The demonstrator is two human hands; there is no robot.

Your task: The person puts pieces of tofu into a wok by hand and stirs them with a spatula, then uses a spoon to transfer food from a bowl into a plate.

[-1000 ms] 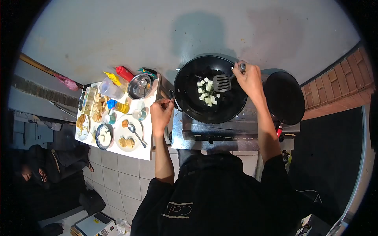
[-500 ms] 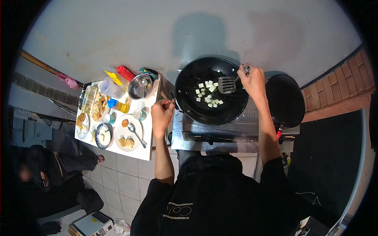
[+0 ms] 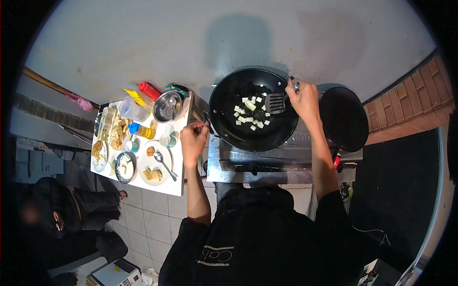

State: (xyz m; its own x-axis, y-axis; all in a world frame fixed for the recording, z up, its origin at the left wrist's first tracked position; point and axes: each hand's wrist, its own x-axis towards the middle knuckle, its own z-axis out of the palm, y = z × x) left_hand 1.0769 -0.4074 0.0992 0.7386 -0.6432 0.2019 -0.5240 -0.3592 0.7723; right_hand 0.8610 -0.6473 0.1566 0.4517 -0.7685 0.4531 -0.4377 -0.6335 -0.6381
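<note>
Far left: a white side table [image 3: 172, 188] carried a plate [image 3: 144, 159] with a spoon [image 3: 165, 167] on it, among other dishes.

Left hand [image 3: 193, 143]: beside the table, at the near-left rim of the wok [image 3: 253, 139]. Fingers were curled closed, apparently pinching the wok's left handle [image 3: 206, 116]; the exact contact was too small to confirm.

Centre: the wok sat on the stove [image 3: 260, 160]. Pale cubes [image 3: 250, 105] lay loosely scattered over its middle, between the two hands, touched by neither.

Right of the cubes: the slotted head of a spatula [image 3: 275, 104] was inside the wok, just beside the nearest pieces; contact with them could not be told.

Right hand [image 3: 303, 101]: over the wok's right rim, fingers wrapped firmly around the spatula's handle.

Far right: a dark flat pan [image 3: 344, 119], apart from the work.

Judgement: step in hand was stirring the cubes. A further stroke would call for a low, leftward sweep, with the left grip steadying the wok.
</note>
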